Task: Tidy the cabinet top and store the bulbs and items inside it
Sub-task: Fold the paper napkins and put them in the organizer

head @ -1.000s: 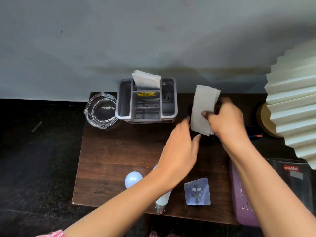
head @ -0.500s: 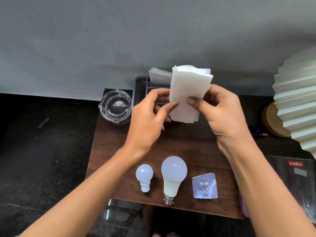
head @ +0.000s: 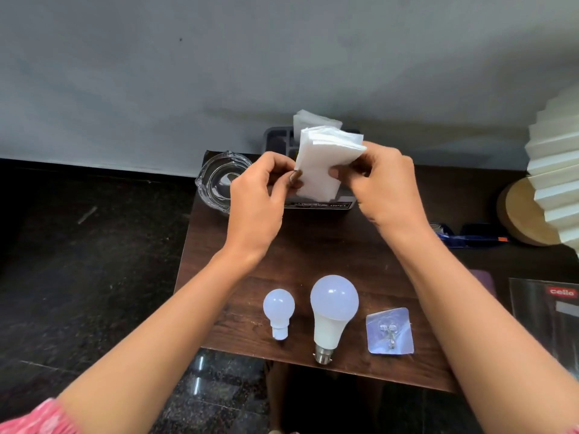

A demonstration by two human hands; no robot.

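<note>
Both hands hold a stack of white paper napkins (head: 322, 164) above the grey divided caddy (head: 275, 137) at the back of the dark wooden cabinet top (head: 313, 245). My left hand (head: 261, 195) pinches the stack's left edge, and my right hand (head: 380, 186) grips its right side. More napkins (head: 308, 120) stand in the caddy behind. Near the front edge lie a small white bulb (head: 279, 311), a large white bulb (head: 332, 311) and a clear adhesive hook (head: 389, 331).
A glass ashtray (head: 216, 180) sits at the back left corner. On the right are a pleated paper lamp (head: 554, 170) on a round wooden base (head: 520, 211), a blue packet (head: 466, 234) and a "cello" package (head: 548, 308). Dark floor lies to the left.
My right hand lifted the napkins from the cabinet's right side toward the caddy. My left hand came up and took hold of the stack's left edge. The view shifted, uncovering both bulbs.
</note>
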